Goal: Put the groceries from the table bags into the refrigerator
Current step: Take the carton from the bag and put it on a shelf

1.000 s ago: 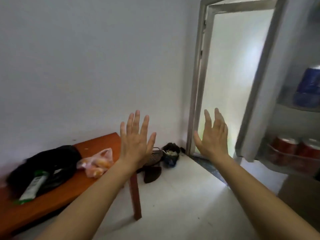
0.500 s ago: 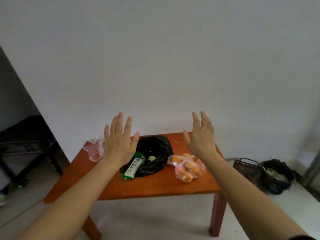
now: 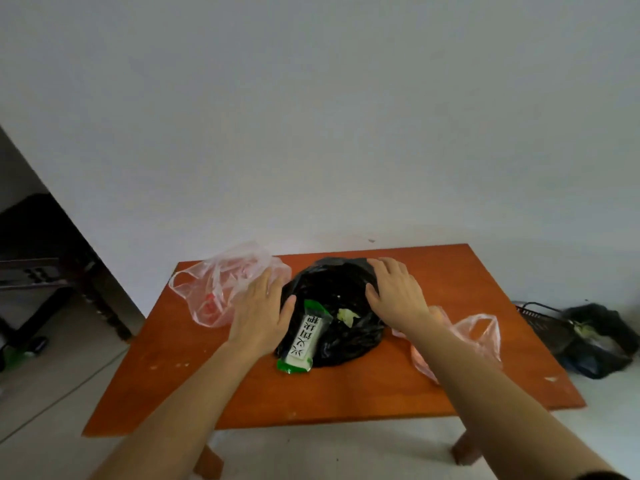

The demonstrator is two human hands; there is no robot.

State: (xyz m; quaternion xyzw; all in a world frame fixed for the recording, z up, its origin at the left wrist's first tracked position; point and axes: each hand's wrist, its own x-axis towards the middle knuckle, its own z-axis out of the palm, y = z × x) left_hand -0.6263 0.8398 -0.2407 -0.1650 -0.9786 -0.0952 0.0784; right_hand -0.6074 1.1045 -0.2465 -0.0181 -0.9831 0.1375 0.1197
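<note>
A black plastic bag (image 3: 337,289) lies in the middle of the low orange wooden table (image 3: 346,386). A green and white food packet (image 3: 304,336) sticks out of its front. My left hand (image 3: 259,311) is spread, palm down, over the bag's left side next to the packet. My right hand (image 3: 394,292) rests spread on the bag's right side. Neither hand grips anything. A clear pink bag (image 3: 221,285) with something red inside lies to the left. Another pink bag (image 3: 474,334) lies to the right, partly hidden by my right forearm. The refrigerator is out of view.
A white wall stands right behind the table. On the floor at the right are a dark wire basket (image 3: 543,322) and a black bag with scraps (image 3: 595,341). Dark furniture (image 3: 38,258) stands at the left.
The view has swung from the open refrigerator to the table and come closer. Both hands have dropped from raised in the air onto the black bag.
</note>
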